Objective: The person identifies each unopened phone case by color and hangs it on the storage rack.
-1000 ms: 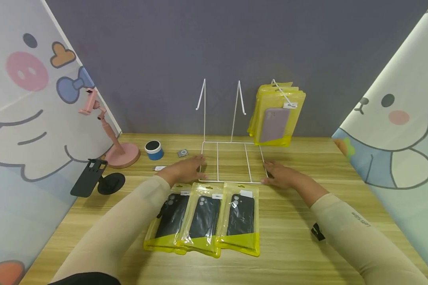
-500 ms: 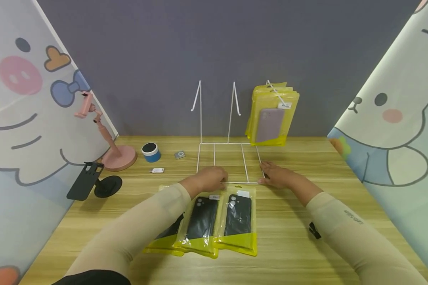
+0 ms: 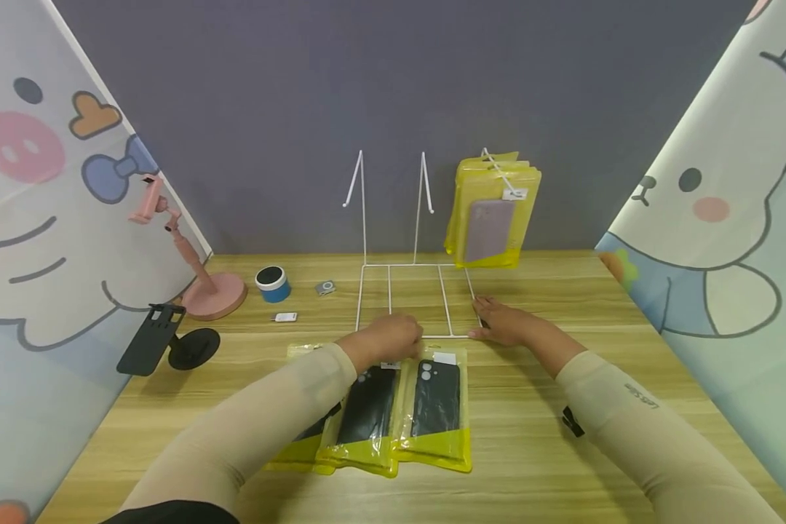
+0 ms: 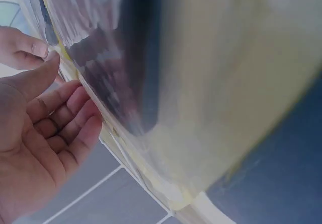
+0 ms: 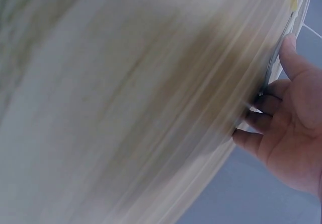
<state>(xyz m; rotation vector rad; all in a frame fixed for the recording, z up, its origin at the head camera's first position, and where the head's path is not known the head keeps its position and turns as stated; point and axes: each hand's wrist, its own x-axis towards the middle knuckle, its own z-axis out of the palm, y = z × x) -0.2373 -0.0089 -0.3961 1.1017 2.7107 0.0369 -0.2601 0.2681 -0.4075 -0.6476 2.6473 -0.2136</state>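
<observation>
In the head view, the left hand (image 3: pixel 389 337) bends over the top end of the middle phone-case packet (image 3: pixel 367 411), beside the front bar of a white wire display rack (image 3: pixel 445 300). That packet lies on the wood-grain tabletop (image 3: pixel 517 422) between the left packet (image 3: pixel 299 453), partly hidden by the forearm, and the right packet (image 3: pixel 435 400). Hanging packets (image 3: pixel 490 229) fill the rack's right-hand prong (a purplish case shows in the front one). The right hand (image 3: pixel 504 322) rests at the rack's near right corner. The step seems to be taking up the middle packet while the rack is steadied; lifting would call for a firm pinch at its header.

In the left wrist view, bent fingertips meet the edge of glossy, crinkled clear film over a dark, round-cornered case. I cannot tell whether they pinch it.

In the right wrist view, the thumb stands wide of loosely bent fingers; the streaky wood grain is blurred.
</observation>
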